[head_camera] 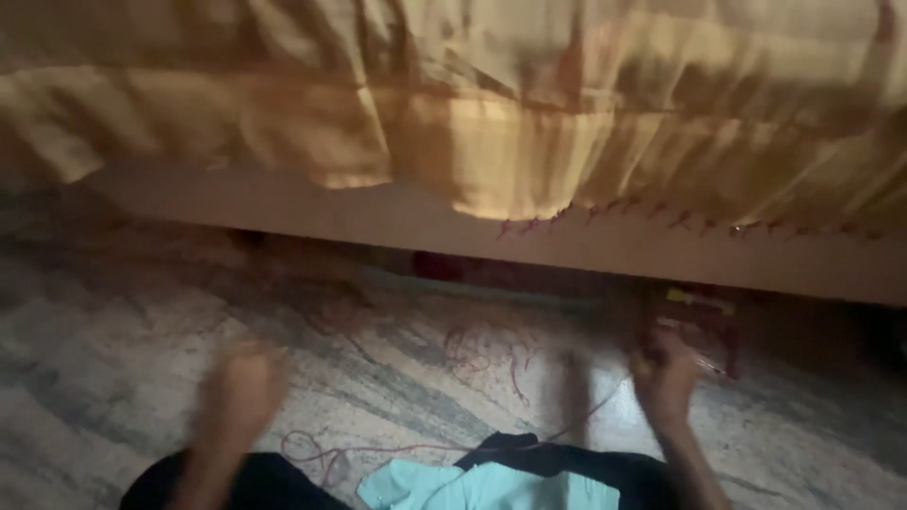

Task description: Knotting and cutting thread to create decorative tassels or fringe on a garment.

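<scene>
Two blurred hands (236, 392) (664, 378) (perhaps one thread (397, 451))

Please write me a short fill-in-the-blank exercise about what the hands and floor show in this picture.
1. The cloth hanging over the bed edge is ___ in colour.
2. Loose red ___ lies tangled on the stone floor.
3. The right hand reaches toward a dark red ___ under the bed frame.
4. The left hand is blurred and holds ___.

Missing words: golden; thread; box; nothing
</scene>
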